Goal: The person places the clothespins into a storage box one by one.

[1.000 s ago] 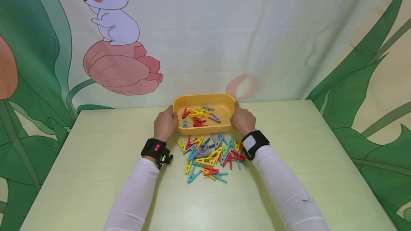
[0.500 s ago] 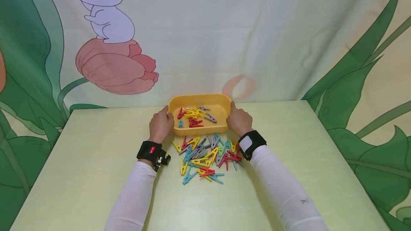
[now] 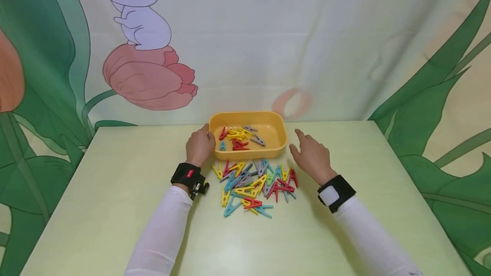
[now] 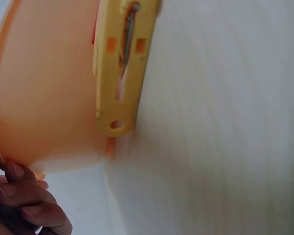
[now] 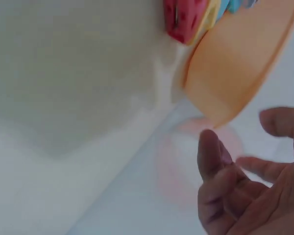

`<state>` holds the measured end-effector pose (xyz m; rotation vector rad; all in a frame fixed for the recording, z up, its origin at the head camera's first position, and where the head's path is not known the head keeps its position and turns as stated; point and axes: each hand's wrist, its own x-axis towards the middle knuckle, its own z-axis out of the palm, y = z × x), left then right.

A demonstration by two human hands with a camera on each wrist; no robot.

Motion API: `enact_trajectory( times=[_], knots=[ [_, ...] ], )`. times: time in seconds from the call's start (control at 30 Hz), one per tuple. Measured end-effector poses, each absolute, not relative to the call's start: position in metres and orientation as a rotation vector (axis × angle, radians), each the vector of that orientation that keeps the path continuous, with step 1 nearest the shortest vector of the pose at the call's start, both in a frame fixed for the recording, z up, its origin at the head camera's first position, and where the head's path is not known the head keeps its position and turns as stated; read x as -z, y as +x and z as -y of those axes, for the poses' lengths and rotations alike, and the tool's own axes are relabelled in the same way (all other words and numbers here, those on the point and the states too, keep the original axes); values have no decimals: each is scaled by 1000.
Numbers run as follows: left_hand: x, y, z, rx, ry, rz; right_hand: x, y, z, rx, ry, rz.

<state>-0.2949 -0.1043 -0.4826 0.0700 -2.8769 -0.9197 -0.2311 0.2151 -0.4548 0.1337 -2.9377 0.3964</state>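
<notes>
A yellow plastic tray (image 3: 274, 137) stands at the back of the table with several red, yellow, blue and grey clothespins (image 3: 239, 145) lying in its left and middle part. My left hand (image 3: 200, 146) holds the tray's left end, and in the left wrist view its fingers (image 4: 27, 193) curl at the tray wall. Apart from the tray on the right side is my right hand (image 3: 312, 156), with thumb and fingers spread and nothing in them. Between the wrists, in front of the tray, lies a loose pile of clothespins (image 3: 249, 186) in mixed colours.
The pale table (image 3: 126, 208) meets a printed curtain (image 3: 238, 54) right behind the tray. One yellow clothespin (image 4: 122, 73) lies close to the left wrist camera. A red one (image 5: 186, 19) is nearest the right wrist camera.
My right hand has let go of the tray's right end and moved right, away from it. The left hand stays at the left end.
</notes>
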Motion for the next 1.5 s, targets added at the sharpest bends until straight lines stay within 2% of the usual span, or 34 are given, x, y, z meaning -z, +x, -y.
enact_trajectory(
  times=[0.23,0.4,0.67,0.87,1.1,1.3,1.5],
  knots=[
    [477,-298,99,878,82,2896,460,-184,-217,-351,525,2981],
    [477,-297,97,846,106,2933,473,-166,-209,-280,747,3004],
    [478,-295,96,816,115,2948,488,-160,-201,-321,726,3079],
    [477,-293,96,793,119,2955,476,-162,-200,-361,752,2999],
    [478,-294,98,768,125,2959,432,-187,-197,-469,713,2936],
    [478,-294,101,745,113,2953,403,-239,-188,-467,645,2949],
    [478,-296,102,722,105,2963,401,-290,-171,-435,641,3073]
  ],
)
